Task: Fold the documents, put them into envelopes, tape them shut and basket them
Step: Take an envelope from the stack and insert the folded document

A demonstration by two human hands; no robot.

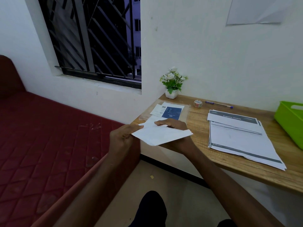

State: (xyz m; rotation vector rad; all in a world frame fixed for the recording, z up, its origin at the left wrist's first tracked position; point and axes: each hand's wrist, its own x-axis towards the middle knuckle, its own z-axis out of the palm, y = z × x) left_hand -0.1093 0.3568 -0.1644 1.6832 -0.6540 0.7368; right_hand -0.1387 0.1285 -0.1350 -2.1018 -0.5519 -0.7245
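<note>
Hands (122, 138) (172, 126) gripping folded document (161, 134) off table's (201, 128) left edge

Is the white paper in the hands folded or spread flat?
Folded: the white paper held by the left hand and right hand shows a layered edge and small size.

The desk (196, 122) has a bare strip in the middle, between the envelopes (170, 112) on the left and the documents (237, 135) on the right; a hand can pass there. At the far end of this strip lie the tape (197, 103) and the pen (218, 104), near the wall. The plant (173, 82) blocks the far left corner. The basket (290, 122) stands at the right edge, just beside the documents. Both hands, left hand (121, 138) and right hand (172, 126), are over the near left corner with a folded paper (160, 134).
</note>
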